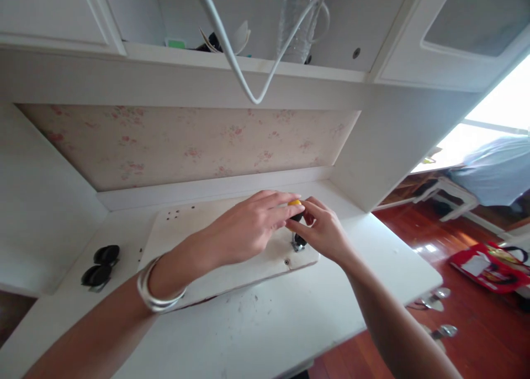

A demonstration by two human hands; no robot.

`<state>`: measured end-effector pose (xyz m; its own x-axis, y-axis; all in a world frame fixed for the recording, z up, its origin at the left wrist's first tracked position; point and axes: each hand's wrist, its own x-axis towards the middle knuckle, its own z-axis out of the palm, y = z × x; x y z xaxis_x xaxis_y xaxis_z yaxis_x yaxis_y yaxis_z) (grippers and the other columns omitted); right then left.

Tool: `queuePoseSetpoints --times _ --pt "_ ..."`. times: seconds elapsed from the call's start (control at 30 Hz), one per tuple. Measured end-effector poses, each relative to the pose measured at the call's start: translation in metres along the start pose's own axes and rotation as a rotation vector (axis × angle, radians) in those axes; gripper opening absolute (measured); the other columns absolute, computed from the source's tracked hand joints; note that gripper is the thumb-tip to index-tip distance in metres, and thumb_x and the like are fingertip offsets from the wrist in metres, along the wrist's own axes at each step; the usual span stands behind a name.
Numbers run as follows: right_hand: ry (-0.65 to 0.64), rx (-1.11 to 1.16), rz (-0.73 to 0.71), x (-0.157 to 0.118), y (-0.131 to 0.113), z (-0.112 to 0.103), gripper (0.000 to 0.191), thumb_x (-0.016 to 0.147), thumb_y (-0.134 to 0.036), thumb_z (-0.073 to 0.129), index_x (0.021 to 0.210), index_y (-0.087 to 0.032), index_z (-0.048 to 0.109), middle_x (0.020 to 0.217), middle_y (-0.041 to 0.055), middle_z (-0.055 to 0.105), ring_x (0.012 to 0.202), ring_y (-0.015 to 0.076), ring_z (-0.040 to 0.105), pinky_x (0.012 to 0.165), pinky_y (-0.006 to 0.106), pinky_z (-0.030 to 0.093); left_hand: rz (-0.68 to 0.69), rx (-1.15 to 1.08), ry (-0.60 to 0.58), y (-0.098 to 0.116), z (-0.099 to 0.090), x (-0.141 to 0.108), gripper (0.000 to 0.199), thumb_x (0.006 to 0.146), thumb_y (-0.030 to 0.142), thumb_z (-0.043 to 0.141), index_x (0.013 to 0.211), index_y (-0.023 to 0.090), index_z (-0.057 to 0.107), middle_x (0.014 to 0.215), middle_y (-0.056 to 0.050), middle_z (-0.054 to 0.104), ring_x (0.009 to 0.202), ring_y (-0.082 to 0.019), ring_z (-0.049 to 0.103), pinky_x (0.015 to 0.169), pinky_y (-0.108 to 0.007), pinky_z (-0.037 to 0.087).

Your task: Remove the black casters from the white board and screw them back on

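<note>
My left hand (254, 224), with silver bangles (151, 285) on the wrist, reaches across a white board (232, 277). Its fingers close around a screwdriver (295, 203) with a black and yellow handle. From the other side, my right hand (325, 227) grips the same handle with thumb and fingers. The tool stands roughly upright over a black caster (300, 240) with a metal plate at the board's right end. Fingers cover most of the handle, and the tip cannot be made out.
Two more casters, one black (106, 254) and one beside it (96, 277), sit on the white desk (265, 324) at left. A white cable (256, 100) hangs ahead, below a shelf holding a clear plastic bottle (296, 25). A red bag (492, 266) lies on the wooden floor.
</note>
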<state>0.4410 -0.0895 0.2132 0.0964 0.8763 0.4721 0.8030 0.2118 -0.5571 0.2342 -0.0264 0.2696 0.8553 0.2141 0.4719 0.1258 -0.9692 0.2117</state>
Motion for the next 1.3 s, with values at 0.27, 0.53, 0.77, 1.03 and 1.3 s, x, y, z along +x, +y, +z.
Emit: queuePoseSetpoints --times 0.27,0.53,0.77,1.03,1.3 --pt "-0.003 0.196 0.072 -0.014 0.011 -0.009 0.022 0.081 -0.042 0.069 0.094 -0.025 0.069 0.094 0.0008 0.068 0.088 0.0190 0.062 0.077 0.031 0.048 0.102 0.010 -0.240 -0.010 0.007 0.045 0.037 0.094 0.009 0.044 0.123 0.027 0.060 0.127 0.000 0.062 0.106 -0.014 0.062 0.086 -0.024 0.048" --pt "0.027 0.415 0.209 -0.026 0.014 -0.001 0.046 0.079 -0.037 0.072 0.123 -0.031 0.060 0.114 0.0019 0.067 0.096 0.0200 0.064 0.083 0.035 0.051 -0.045 0.408 -0.193 -0.003 0.015 0.061 0.040 0.097 0.050 0.038 0.094 0.018 0.062 0.091 -0.004 0.067 0.071 -0.019 0.065 0.053 -0.029 0.037" --pt "0.602 0.736 0.536 -0.078 0.046 0.008 0.022 0.080 -0.037 0.071 0.097 -0.023 0.067 0.085 0.0004 0.066 0.076 0.0128 0.058 0.075 0.028 0.047 -0.136 0.363 -0.243 0.002 0.030 0.063 0.041 0.101 0.043 0.026 0.116 0.017 0.053 0.115 -0.008 0.066 0.077 -0.020 0.067 0.058 -0.030 0.040" --pt "0.456 0.767 1.015 -0.167 0.087 0.046 0.041 0.072 -0.051 0.073 0.097 -0.020 0.062 0.073 -0.0016 0.059 0.067 0.0143 0.052 0.060 0.028 0.043 -0.103 0.077 -0.492 -0.005 0.009 0.067 0.039 0.092 0.038 0.045 0.128 0.023 0.049 0.130 -0.007 0.060 0.099 -0.021 0.063 0.074 -0.030 0.044" --pt "0.380 0.741 0.992 -0.162 0.072 0.053 0.044 0.079 -0.052 0.068 0.107 -0.021 0.058 0.076 -0.0007 0.061 0.074 0.0182 0.060 0.065 0.030 0.047 -0.192 0.350 -0.333 -0.004 0.024 0.073 0.038 0.097 0.044 0.032 0.110 0.020 0.059 0.106 -0.010 0.066 0.080 -0.025 0.067 0.067 -0.035 0.045"
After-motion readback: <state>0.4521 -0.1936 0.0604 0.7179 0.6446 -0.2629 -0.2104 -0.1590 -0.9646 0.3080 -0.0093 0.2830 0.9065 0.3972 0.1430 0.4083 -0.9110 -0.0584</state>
